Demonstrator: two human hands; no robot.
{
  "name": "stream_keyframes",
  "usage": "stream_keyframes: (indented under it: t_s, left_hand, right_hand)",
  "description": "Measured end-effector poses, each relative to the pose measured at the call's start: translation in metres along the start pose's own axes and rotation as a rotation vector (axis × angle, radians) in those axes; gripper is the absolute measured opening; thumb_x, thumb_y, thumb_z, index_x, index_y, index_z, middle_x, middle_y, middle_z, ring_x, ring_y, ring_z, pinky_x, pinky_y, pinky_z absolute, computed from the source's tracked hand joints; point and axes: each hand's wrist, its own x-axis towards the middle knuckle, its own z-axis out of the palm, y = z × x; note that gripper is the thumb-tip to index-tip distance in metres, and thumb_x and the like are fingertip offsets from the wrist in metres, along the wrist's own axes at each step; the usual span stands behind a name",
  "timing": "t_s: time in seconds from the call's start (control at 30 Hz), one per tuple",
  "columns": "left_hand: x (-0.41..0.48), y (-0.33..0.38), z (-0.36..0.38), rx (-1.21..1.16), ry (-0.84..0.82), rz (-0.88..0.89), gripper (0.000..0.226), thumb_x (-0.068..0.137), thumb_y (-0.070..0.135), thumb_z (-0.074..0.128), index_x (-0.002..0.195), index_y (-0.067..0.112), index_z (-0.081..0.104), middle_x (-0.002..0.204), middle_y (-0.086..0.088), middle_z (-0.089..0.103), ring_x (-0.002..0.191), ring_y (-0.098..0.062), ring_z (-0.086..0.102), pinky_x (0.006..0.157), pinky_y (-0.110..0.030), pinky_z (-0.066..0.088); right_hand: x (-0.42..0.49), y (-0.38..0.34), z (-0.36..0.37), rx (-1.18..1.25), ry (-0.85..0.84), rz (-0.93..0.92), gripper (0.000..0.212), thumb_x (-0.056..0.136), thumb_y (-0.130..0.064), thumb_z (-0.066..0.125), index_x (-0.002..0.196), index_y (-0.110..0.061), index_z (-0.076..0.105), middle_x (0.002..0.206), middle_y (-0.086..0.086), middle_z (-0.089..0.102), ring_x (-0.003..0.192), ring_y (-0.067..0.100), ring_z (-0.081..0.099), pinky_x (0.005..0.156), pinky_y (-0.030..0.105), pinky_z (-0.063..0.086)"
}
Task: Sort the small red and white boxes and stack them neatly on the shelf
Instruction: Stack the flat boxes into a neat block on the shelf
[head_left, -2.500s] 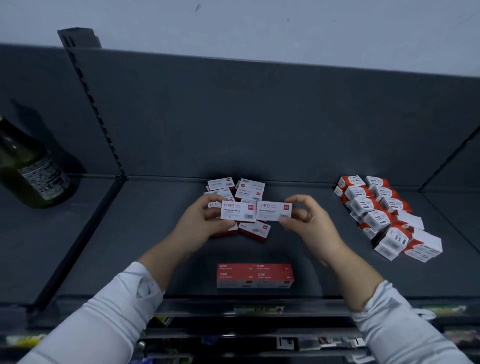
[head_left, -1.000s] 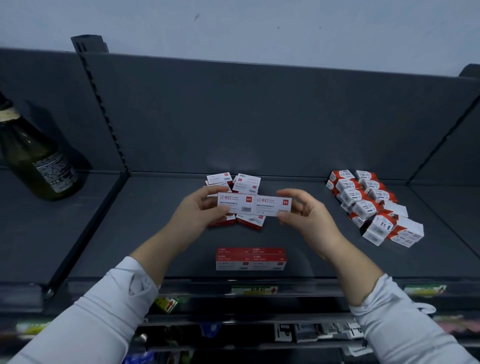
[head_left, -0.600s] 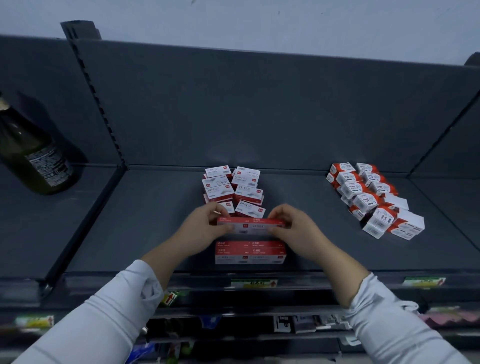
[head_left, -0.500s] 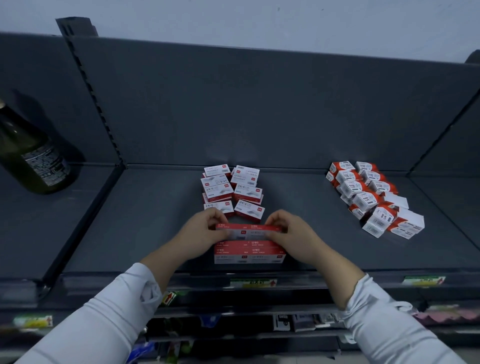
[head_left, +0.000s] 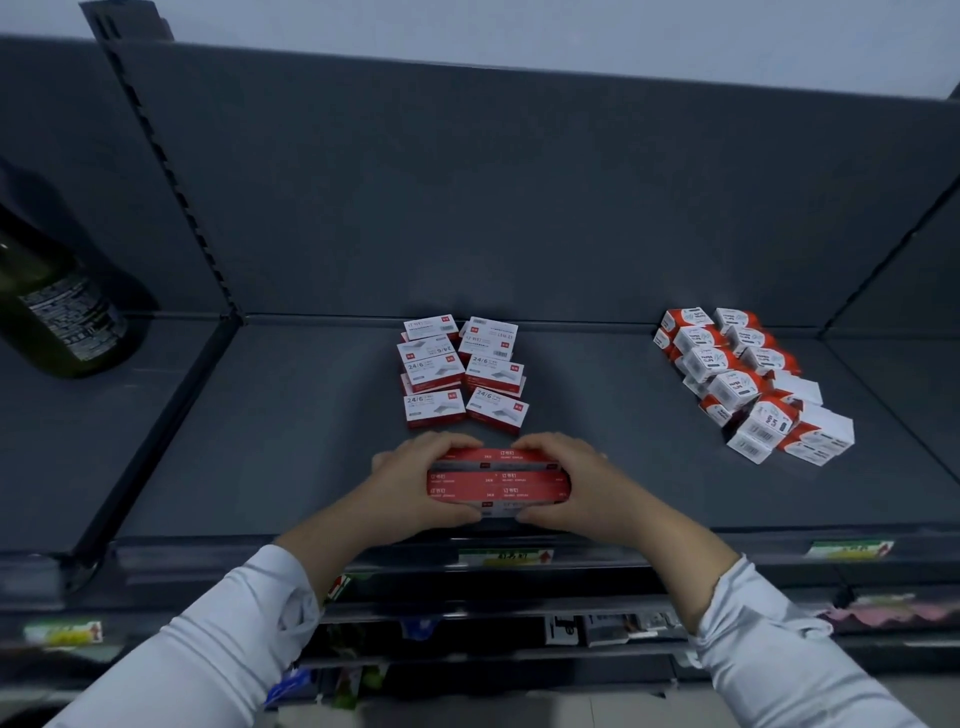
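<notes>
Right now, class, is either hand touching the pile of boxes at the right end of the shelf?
No, the left hand and the right hand both grip the red stack at the front, apart from that pile.
</notes>
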Motion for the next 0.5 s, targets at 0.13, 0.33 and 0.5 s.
stream_keyframes:
  t_s: [0.13, 0.33, 0.5]
  left_hand:
    - [-0.0017, 0.0000, 0.0034, -0.003, 0.044, 0.029, 0.059, 0.072, 0.050, 0.079, 0.120, 0.053, 0.044, 0.120, 0.028, 0.049, 0.116, 0.005, 0.042, 0.111, -0.032, 0.019]
    - [-0.0022, -0.0021, 0.0059, -0.009, 0.073, 0.097, 0.055, 0.073, 0.046, 0.080, 0.116, 0.051, 0.048, 0.116, 0.029, 0.052, 0.111, 0.006, 0.048, 0.105, -0.031, 0.036]
    - [-0.0030, -0.0016, 0.0067, -0.042, 0.079, 0.110, 0.059, 0.074, 0.038, 0.083, 0.126, 0.039, 0.055, 0.117, 0.021, 0.055, 0.110, 0.002, 0.050, 0.097, -0.022, 0.045]
  right_hand:
    - [-0.0026, 0.0010, 0.0053, -0.018, 0.053, -0.025, 0.055, 0.077, -0.047, 0.075, 0.124, -0.049, 0.045, 0.120, -0.031, 0.051, 0.114, -0.004, 0.043, 0.110, 0.034, 0.027]
    - [-0.0060, -0.0005, 0.0083, -0.021, 0.078, -0.034, 0.050, 0.080, -0.046, 0.074, 0.119, -0.052, 0.044, 0.119, -0.030, 0.051, 0.112, -0.004, 0.045, 0.108, 0.032, 0.028]
    - [-0.0076, -0.0034, 0.0084, -0.009, 0.082, -0.033, 0.050, 0.081, -0.045, 0.074, 0.121, -0.052, 0.045, 0.120, -0.029, 0.052, 0.113, -0.002, 0.045, 0.109, 0.031, 0.027]
